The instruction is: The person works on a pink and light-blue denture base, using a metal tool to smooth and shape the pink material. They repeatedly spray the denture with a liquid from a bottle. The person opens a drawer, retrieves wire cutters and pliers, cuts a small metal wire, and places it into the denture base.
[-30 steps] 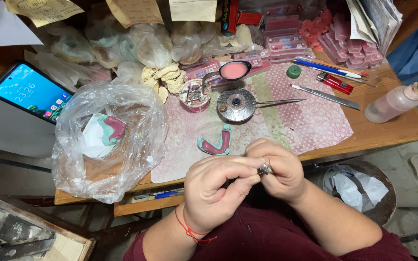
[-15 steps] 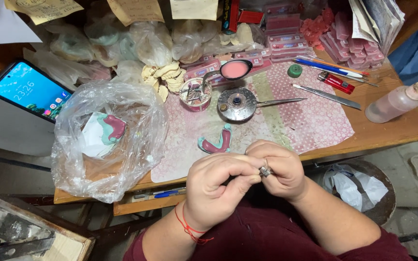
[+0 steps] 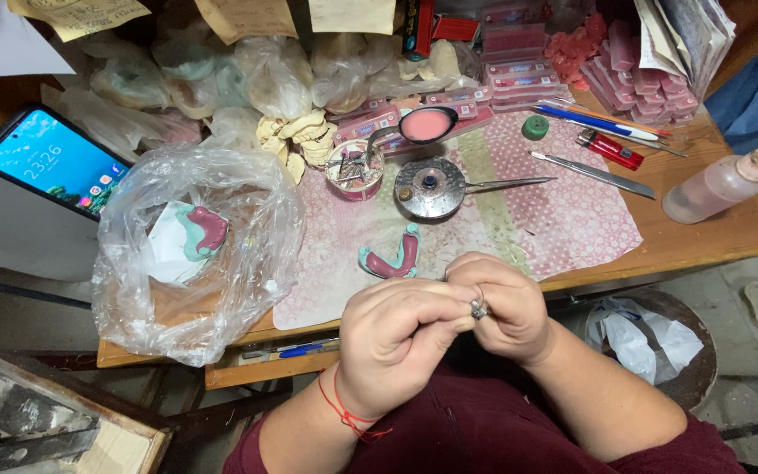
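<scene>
Wooden worktable (image 3: 704, 241): lying beyond the grip, carrying a pink patterned cloth mat (image 3: 563, 219).
Crumpled clear plastic bag (image 3: 190, 254): sitting well left of the grip, holding a white and pink dental cast (image 3: 190, 233).
Left hand (image 3: 396, 338) and right hand (image 3: 497, 303): meeting at the table's near edge, fingertips pinching tight on a small silvery metal piece (image 3: 479, 308); its exact kind is too small to tell.
Round metal dish with a long handle (image 3: 430, 187): resting farther out, straight beyond the grip.
Pink and teal horseshoe-shaped dental plate (image 3: 392, 259): lying just beyond the grip, slightly left.
</scene>
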